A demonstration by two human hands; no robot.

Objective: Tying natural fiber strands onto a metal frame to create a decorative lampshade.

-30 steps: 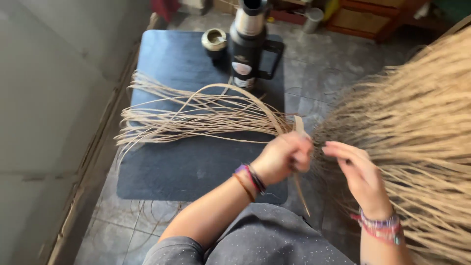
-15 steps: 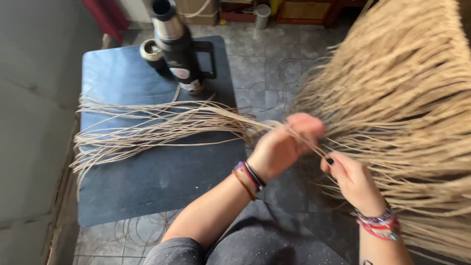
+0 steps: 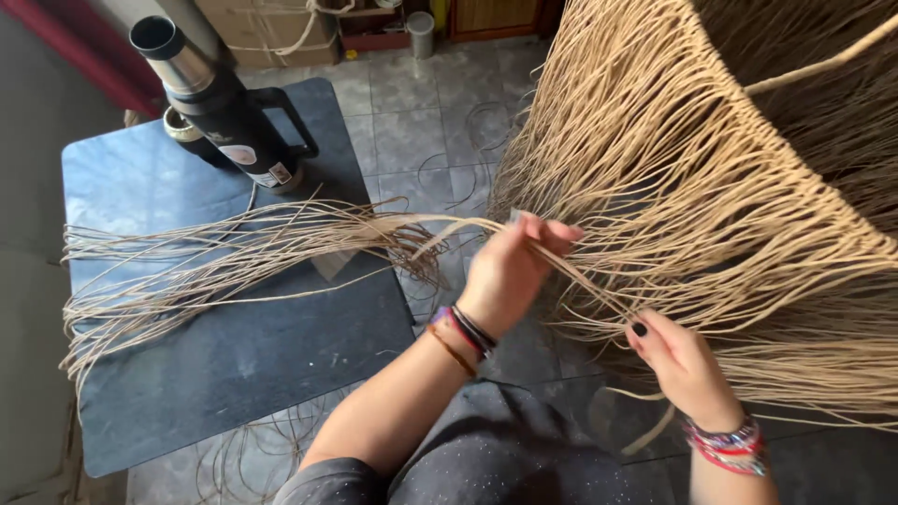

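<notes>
While your left hand clenches a bundle of straw strands over the dark table, your right hand pinches one strand.

Left hand raised ahead of the body, back toward the camera, fingers curled shut in a pinch, wrist ringed with bracelets, forearm running back and down. Right hand lower and nearer the body than that pinch, fingers bent inward, dark-painted thumbnail up, beaded bands at the wrist.
</notes>
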